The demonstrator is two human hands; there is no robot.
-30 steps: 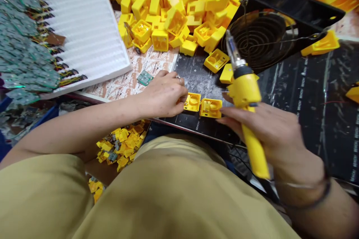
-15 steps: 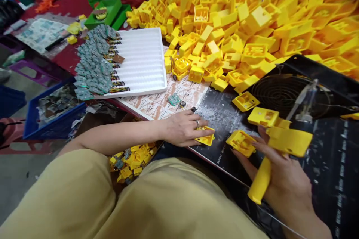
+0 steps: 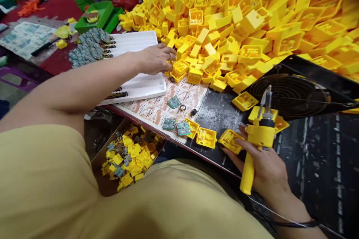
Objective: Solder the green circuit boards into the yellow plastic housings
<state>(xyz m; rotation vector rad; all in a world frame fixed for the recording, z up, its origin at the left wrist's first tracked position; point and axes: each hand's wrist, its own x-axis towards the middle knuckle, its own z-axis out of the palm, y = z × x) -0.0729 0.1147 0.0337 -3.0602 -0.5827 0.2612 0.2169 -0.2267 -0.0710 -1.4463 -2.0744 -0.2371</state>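
My right hand (image 3: 267, 168) is closed around a yellow soldering gun (image 3: 260, 136), its metal tip pointing up. Its thumb and fingertips also touch a small open yellow plastic case (image 3: 230, 141) at the bench edge. My left hand (image 3: 155, 59) stretches over the white foam tray (image 3: 151, 86) to the near left edge of a heap of yellow cases (image 3: 213, 41). Its fingers are apart and bent down; the tips are partly hidden. Between the hands lie an open yellow case (image 3: 206, 137), another partly covered by a green circuit board (image 3: 183, 128), and a second board (image 3: 169, 123).
Wired circuit boards (image 3: 94, 46) are piled on the tray's left side. A black fan (image 3: 294, 89) stands at the right. Below the bench edge a cardboard box (image 3: 108, 188) holds yellow parts. Green trays (image 3: 97, 16) sit at the back left.
My left hand has left the yellow case at the bench edge and moved up and left to the heap, uncovering circuit boards. The soldering gun in my right hand has turned more upright.
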